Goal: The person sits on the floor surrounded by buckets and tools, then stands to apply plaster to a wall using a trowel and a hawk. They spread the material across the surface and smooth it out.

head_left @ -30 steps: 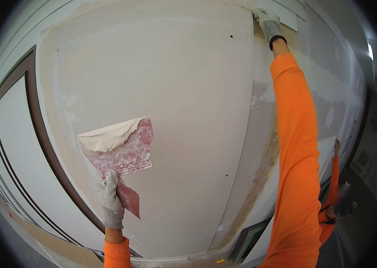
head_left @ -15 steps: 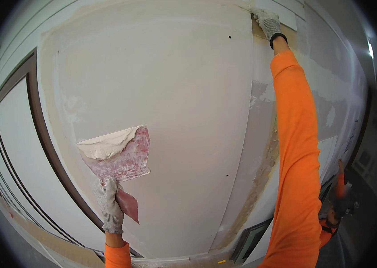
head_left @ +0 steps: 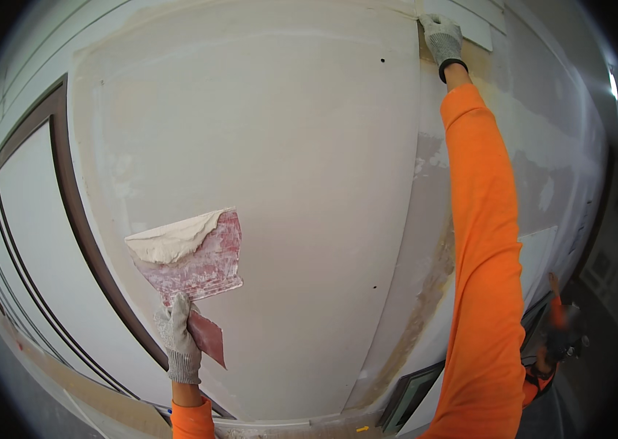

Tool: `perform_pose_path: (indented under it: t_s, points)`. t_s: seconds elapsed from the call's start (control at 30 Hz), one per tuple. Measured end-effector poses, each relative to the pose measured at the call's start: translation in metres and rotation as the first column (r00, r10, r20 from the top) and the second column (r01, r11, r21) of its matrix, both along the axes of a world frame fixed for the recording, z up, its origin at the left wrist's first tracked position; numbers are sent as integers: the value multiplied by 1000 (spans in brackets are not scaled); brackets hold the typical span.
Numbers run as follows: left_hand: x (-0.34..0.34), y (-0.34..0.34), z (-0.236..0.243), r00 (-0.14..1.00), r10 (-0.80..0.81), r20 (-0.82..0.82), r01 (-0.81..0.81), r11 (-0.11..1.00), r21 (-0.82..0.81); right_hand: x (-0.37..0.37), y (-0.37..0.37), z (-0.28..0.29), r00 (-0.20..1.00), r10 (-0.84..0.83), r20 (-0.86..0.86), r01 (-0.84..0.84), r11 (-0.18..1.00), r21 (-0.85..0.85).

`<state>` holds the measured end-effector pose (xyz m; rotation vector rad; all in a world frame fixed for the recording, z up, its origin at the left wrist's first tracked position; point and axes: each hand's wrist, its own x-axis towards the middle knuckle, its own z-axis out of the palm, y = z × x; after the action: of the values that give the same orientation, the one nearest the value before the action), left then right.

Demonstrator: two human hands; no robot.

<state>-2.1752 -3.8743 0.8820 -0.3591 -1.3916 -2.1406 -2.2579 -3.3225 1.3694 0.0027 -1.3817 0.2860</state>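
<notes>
My left hand, in a grey knit glove, grips a wide pinkish-red plastic putty spreader by its lower edge. A thick band of off-white joint compound lies along the spreader's upper edge. A flat dark-red piece juts out below the same hand; whether it belongs to the spreader I cannot tell. My right hand, gloved as well, is raised high with its fingers curled closed at the top right edge of the large pale wall panel. What those fingers hold, if anything, is hidden.
A brown-framed white door or panel stands on the left. Right of the pale panel runs a brownish strip beside patched grey board. Low down leans a dark-framed pane. Another person in orange is at the far right.
The view has shifted slightly, so the wall appears a little further right. My right hand stays near the panel's top edge, and my left still holds the spreader.
</notes>
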Motion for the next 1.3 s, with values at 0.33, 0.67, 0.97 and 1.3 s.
perform_pose_path:
  t_s: [0.33, 0.67, 0.97, 1.3]
  points:
    - [11, -14, 1, 1000, -18, 0, 18, 999, -29, 3, 2, 4, 960, 238, 147, -231, 971, -59]
    - [14, -3, 9, 1000, 3, -1, -3, 998, -62, -9, 0, 3, 996, -85, -42, 83, 996, -40]
    - [19, -4, 9, 1000, -6, 19, 9, 991, -133, -2, 29, 10, 960, -170, 223, 146, 982, 120]
    - [10, -25, 1, 1000, -23, 18, 23, 1000, -8, -21, -17, 7, 990, 71, 124, -71, 997, -4]
